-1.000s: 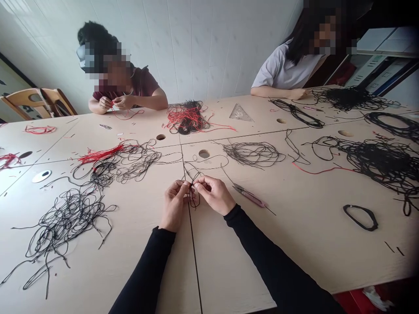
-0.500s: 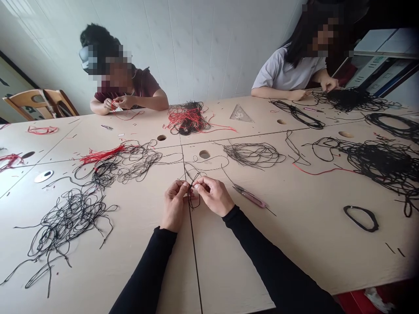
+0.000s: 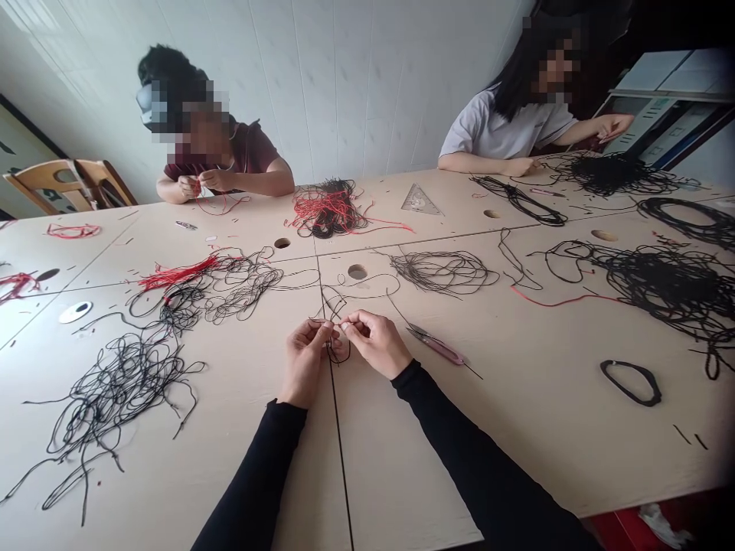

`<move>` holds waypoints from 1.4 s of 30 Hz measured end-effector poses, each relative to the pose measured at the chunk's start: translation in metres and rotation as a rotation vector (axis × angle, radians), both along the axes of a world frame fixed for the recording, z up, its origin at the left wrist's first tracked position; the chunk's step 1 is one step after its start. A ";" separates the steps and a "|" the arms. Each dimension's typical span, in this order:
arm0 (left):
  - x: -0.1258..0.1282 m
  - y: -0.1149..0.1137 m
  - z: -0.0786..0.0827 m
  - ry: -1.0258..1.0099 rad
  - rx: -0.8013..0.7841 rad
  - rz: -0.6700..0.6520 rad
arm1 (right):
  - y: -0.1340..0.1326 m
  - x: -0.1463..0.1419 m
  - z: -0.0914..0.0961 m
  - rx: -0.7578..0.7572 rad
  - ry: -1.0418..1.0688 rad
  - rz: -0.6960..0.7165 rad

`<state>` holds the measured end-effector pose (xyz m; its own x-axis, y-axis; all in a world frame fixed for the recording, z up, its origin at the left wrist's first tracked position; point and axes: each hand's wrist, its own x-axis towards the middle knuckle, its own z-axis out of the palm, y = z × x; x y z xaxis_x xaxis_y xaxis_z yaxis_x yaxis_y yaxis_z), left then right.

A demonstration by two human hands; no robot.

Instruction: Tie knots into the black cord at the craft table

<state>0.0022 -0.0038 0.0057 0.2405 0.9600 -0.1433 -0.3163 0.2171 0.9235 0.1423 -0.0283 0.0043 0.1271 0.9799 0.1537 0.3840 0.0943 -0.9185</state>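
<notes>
Your left sleeve (image 3: 253, 482): black, long, plain, snug, ending at the wrist | your right sleeve (image 3: 476, 451): same black cloth, same close cuff | your left hand (image 3: 304, 361): bare | your right hand (image 3: 376, 344): bare

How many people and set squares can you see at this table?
People: 3 (camera wearer, co-worker in a maroon top, co-worker in a white T-shirt)
Clear plastic set square: 1
Total: 4
</notes>
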 end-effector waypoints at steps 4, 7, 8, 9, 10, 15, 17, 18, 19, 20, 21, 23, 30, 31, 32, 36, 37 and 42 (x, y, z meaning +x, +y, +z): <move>0.001 0.001 0.000 -0.027 -0.028 0.079 | 0.000 0.001 0.000 -0.003 0.001 -0.016; 0.001 0.001 -0.001 -0.015 -0.012 0.100 | -0.001 0.003 0.001 -0.017 0.008 -0.081; 0.002 0.001 -0.001 0.000 0.003 0.103 | -0.001 0.003 0.002 -0.002 0.008 -0.132; 0.002 0.000 -0.001 0.027 0.027 0.101 | -0.002 0.003 0.003 0.031 0.003 -0.186; 0.002 -0.001 -0.001 0.069 0.062 0.094 | -0.002 0.003 0.004 0.078 -0.009 -0.229; 0.003 -0.006 -0.003 0.339 0.295 -0.026 | -0.005 -0.001 0.008 0.255 -0.169 -0.105; 0.004 -0.007 -0.002 0.396 0.341 -0.077 | -0.004 -0.002 0.007 0.244 -0.191 -0.039; 0.005 -0.007 -0.002 0.414 0.353 -0.093 | -0.004 -0.002 0.006 0.235 -0.184 -0.026; 0.005 -0.007 -0.002 0.429 0.360 -0.104 | -0.003 -0.002 0.006 0.228 -0.172 -0.019; 0.005 -0.007 -0.002 0.442 0.362 -0.110 | -0.003 -0.002 0.005 0.225 -0.158 -0.016; 0.005 -0.007 -0.001 0.451 0.362 -0.111 | -0.003 -0.003 0.004 0.219 -0.145 -0.014; 0.005 -0.007 -0.001 0.462 0.360 -0.105 | -0.003 -0.004 0.004 0.176 -0.107 -0.009; 0.004 -0.007 0.000 0.463 0.310 -0.035 | -0.004 -0.003 0.007 0.019 0.267 -0.008; 0.004 -0.007 0.000 0.429 0.272 -0.020 | -0.003 -0.001 0.006 0.016 0.341 -0.013; 0.003 -0.006 0.000 0.382 0.230 -0.010 | -0.001 0.001 0.006 0.012 0.413 -0.020; 0.002 -0.004 -0.001 0.193 0.120 -0.006 | 0.004 0.005 0.003 0.009 0.608 -0.061; 0.001 -0.003 -0.001 0.160 0.106 -0.016 | 0.005 0.005 0.002 0.002 0.632 -0.059; 0.001 -0.003 0.000 0.046 0.044 -0.093 | 0.005 -0.003 0.000 -0.055 0.638 -0.029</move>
<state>0.0028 -0.0065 0.0056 0.3234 0.9393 -0.1147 -0.2539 0.2029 0.9457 0.1397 -0.0237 0.0043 0.2033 0.9791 -0.0111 -0.2385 0.0385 -0.9704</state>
